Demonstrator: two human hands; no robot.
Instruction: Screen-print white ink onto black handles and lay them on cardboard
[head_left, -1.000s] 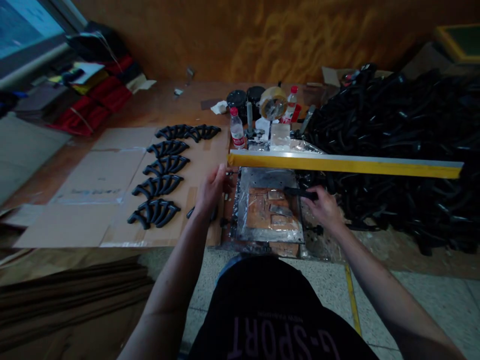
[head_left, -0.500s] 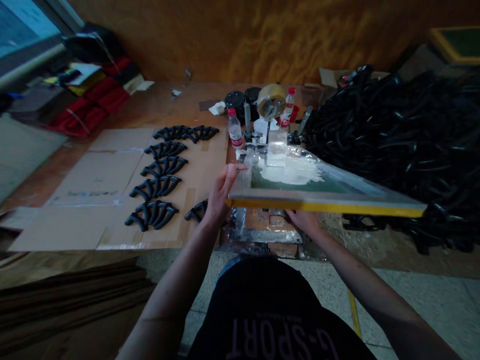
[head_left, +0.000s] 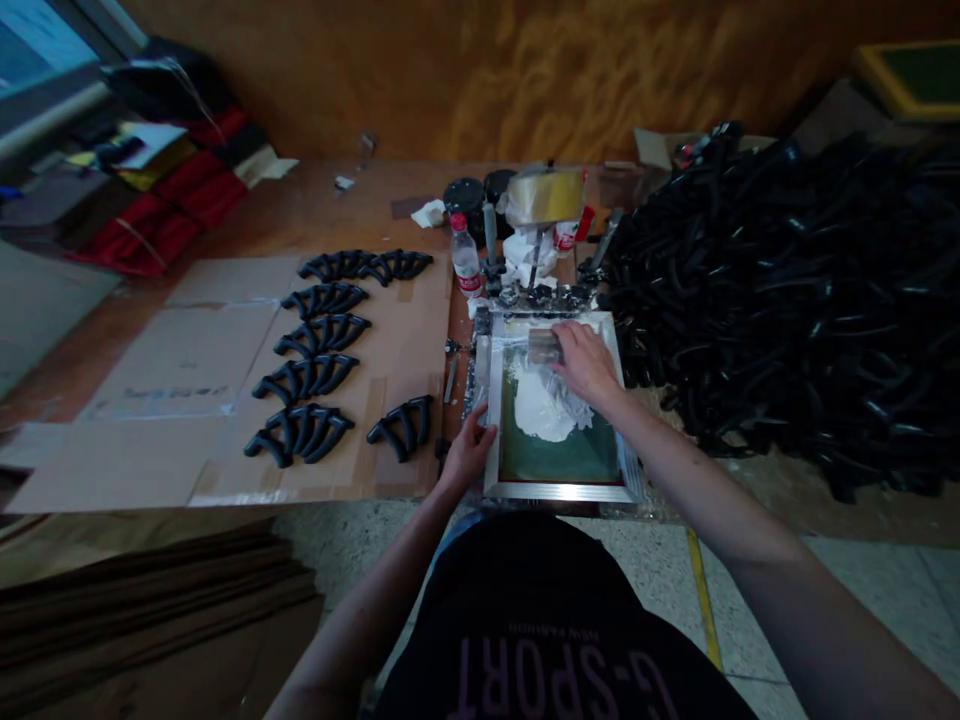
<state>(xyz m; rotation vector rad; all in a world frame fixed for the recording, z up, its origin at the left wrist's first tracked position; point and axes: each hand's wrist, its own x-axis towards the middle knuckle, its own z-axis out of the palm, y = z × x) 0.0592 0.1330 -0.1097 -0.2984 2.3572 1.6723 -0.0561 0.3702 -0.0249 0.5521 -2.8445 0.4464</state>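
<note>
The screen-printing frame (head_left: 491,465) lies flat in front of me, its green mesh (head_left: 559,463) carrying a spread of white ink (head_left: 541,408). At the frame's left edge, my left hand (head_left: 466,455) grips the side, thumb near the rim. My right hand (head_left: 587,365) is closed on a squeegee (head_left: 543,347) at the far end of the mesh, just beyond the ink. Clamps (head_left: 536,295) hold the frame's far side. What lies under the frame is hidden.
Rows of black curved plastic parts (head_left: 311,385) lie on cardboard (head_left: 187,355) to the left. A large heap of similar black pieces (head_left: 780,300) fills the right. Behind the frame stand a plastic bottle (head_left: 466,262), black tubs (head_left: 463,197) and a tape roll (head_left: 546,195).
The raised frame has come down flat. My right hand has moved from beneath it onto the squeegee, while my left hand has lowered with the frame's left side.
</note>
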